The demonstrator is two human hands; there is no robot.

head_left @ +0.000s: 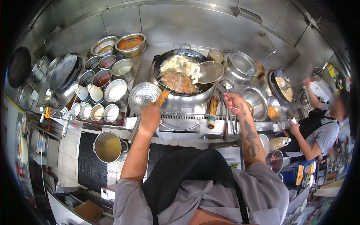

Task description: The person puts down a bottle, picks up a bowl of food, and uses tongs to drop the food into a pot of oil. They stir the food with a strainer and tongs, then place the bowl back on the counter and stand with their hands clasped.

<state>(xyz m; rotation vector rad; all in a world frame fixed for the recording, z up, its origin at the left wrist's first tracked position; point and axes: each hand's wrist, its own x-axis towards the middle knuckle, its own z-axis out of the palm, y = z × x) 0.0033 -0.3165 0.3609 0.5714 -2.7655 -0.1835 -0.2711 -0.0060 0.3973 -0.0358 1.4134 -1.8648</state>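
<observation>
My left hand (151, 117) is closed round the wooden handle of a wire strainer (178, 81), whose basket is over the near side of a wok (159, 62). In the wok, pale cut pieces of food (180, 65) lie in bubbling liquid. My right hand (235, 104) is closed on the metal handle of a round, flat-looking skimmer (211, 72); its head is at the wok's right edge, touching or just above the food. A perforated metal colander (144, 98) sits left of the wok, near my left hand. A bamboo brush (212, 111) lies between my hands.
Metal pots of sauces and seasonings (116, 90) crowd the left counter. Steel bowls (255, 102) and a lidded pot (240, 67) stand to the right. A stockpot (108, 147) is below the counter at left. A co-worker (318, 127) stands at a second wok (284, 88) on the right.
</observation>
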